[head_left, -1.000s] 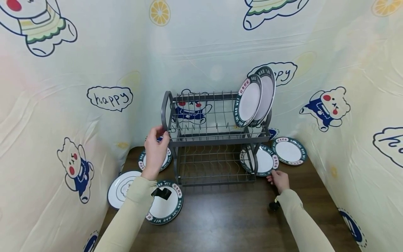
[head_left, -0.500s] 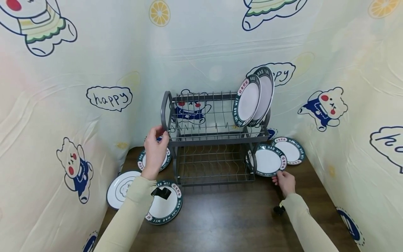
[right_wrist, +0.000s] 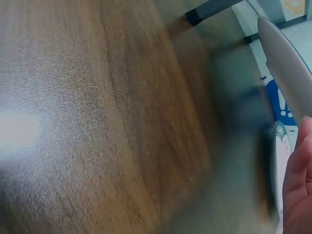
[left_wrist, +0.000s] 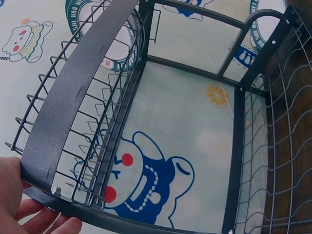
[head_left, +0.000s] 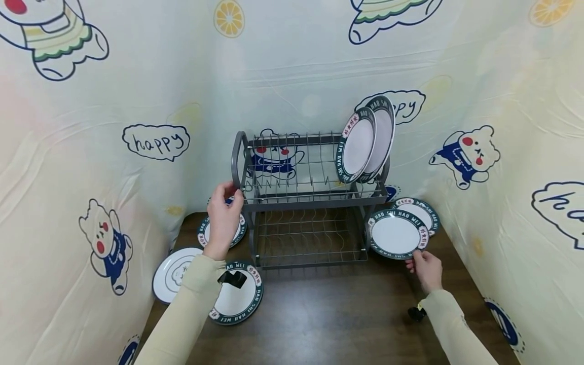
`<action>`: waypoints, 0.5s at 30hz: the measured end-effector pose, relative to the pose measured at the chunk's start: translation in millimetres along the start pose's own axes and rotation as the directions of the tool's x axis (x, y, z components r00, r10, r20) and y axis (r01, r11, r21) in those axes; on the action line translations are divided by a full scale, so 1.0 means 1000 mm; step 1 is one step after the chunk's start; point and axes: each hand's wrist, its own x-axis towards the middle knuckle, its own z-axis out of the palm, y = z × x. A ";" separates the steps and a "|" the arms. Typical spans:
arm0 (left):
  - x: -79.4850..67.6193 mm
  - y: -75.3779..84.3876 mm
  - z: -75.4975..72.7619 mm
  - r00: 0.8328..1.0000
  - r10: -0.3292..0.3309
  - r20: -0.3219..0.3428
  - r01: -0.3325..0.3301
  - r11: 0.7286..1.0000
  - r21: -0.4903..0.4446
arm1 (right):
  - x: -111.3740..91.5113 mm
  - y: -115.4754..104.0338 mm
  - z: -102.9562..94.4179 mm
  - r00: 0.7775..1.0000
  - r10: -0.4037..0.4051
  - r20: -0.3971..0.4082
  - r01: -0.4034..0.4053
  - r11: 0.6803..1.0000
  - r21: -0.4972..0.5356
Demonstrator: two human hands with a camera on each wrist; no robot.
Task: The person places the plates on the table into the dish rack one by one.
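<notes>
A grey two-tier dish rack (head_left: 315,203) stands at the back of the table. My left hand (head_left: 223,215) grips its upper left side frame; in the left wrist view the fingers (left_wrist: 41,219) lie round that frame. Right of the rack, my right hand (head_left: 427,269) pinches the near rim of a white plate (head_left: 397,234) with a green lettered border. In the right wrist view this plate (right_wrist: 287,63) is tilted and held above the table. Two similar plates, one in front (head_left: 358,147) and one behind (head_left: 383,126), stand on edge at the upper tier's right end.
Another plate (head_left: 431,218) lies behind the held one, partly covered. On the left are an upside-down plate (head_left: 171,276), a face-up plate (head_left: 237,299) and one (head_left: 239,230) partly behind my left hand. Printed cloth (head_left: 292,76) surrounds the brown table (head_left: 319,309).
My right hand has drawn the plate rightward and slightly nearer, out from behind the rack's lower right side. It now overlaps the plate behind it more. My left hand keeps its grip on the rack.
</notes>
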 end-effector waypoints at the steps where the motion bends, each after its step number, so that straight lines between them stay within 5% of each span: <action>1: 0.000 0.000 0.000 1.000 0.001 0.000 -0.001 1.000 -0.001 | -0.002 -0.001 -0.002 1.000 0.000 -0.007 0.001 1.000 0.009; 15: 0.000 -0.001 0.000 1.000 0.008 -0.005 -0.008 1.000 0.008 | -0.021 -0.018 -0.026 0.997 0.031 -0.072 -0.022 0.992 0.123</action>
